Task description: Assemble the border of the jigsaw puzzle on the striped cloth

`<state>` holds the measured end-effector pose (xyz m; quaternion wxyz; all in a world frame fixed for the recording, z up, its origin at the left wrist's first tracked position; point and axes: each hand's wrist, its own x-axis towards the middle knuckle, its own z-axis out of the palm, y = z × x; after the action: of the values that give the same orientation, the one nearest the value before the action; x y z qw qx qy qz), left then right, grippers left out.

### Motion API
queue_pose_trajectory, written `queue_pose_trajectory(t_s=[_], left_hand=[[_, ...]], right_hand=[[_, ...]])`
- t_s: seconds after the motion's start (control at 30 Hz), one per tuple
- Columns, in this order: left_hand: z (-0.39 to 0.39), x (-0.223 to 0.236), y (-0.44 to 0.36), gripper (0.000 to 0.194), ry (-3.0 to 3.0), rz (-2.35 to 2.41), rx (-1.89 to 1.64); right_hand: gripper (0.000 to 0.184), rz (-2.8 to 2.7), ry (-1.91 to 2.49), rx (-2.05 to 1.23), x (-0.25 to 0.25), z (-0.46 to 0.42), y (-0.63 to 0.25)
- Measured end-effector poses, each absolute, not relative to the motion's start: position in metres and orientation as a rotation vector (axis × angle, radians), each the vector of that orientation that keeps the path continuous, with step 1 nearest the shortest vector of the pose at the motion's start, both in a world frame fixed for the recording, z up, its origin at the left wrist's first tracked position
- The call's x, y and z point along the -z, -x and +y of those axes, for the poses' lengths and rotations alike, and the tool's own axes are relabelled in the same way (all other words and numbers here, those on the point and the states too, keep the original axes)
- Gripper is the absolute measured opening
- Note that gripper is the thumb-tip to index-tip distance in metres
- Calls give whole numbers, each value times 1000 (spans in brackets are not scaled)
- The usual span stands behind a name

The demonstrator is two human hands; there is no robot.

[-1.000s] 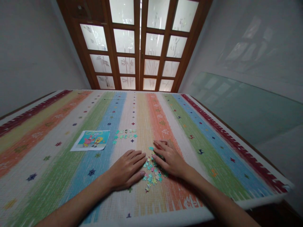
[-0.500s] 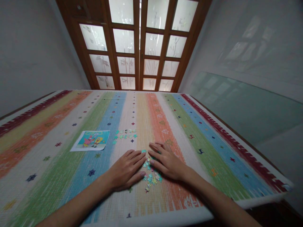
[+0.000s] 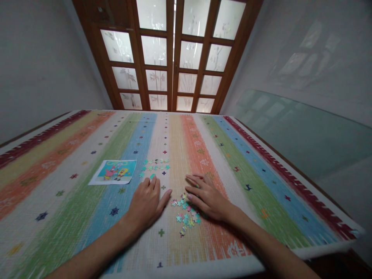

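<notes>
My left hand [image 3: 147, 199] lies low over the cloth, thumb spread away from its fingers. Its fingertips touch a teal jigsaw piece [image 3: 152, 176], just below several jigsaw pieces [image 3: 155, 167] laid out in loose rows. My right hand [image 3: 206, 197] rests with fingers extended beside a loose pile of jigsaw pieces [image 3: 186, 217], teal, yellow and pink. Its thumb and fingers hang over the pile's upper right edge and hide part of it. Left of the rows is a printed picture sheet [image 3: 113, 171] with cartoon figures on a teal background.
A striped, patterned cloth [image 3: 174, 147] covers the table. The table's front edge [image 3: 226, 267] runs close to my forearms. Beyond the far edge stand wooden doors with glass panes [image 3: 157, 50]. A glass panel [image 3: 290, 128] leans along the right wall.
My left hand has moved left and slightly forward from the pile, bringing a teal jigsaw piece toward the rows. My right hand stays nearly in place beside the pile.
</notes>
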<state>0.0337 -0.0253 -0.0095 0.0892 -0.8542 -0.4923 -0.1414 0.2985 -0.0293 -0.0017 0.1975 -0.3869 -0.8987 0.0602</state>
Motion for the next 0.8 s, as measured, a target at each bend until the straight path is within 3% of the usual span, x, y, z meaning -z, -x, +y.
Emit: queue_pose_trajectory(t_s=[0.57,0.8], left_hand=[[-24,9,-33,67,2470,-1620,313],[-21,14,-28,54,2504,-1444,534]], right_hand=[[29,-2404,1036,-55,0,-24,-303],[26,-2304,1128,-59,6,-18,-312]])
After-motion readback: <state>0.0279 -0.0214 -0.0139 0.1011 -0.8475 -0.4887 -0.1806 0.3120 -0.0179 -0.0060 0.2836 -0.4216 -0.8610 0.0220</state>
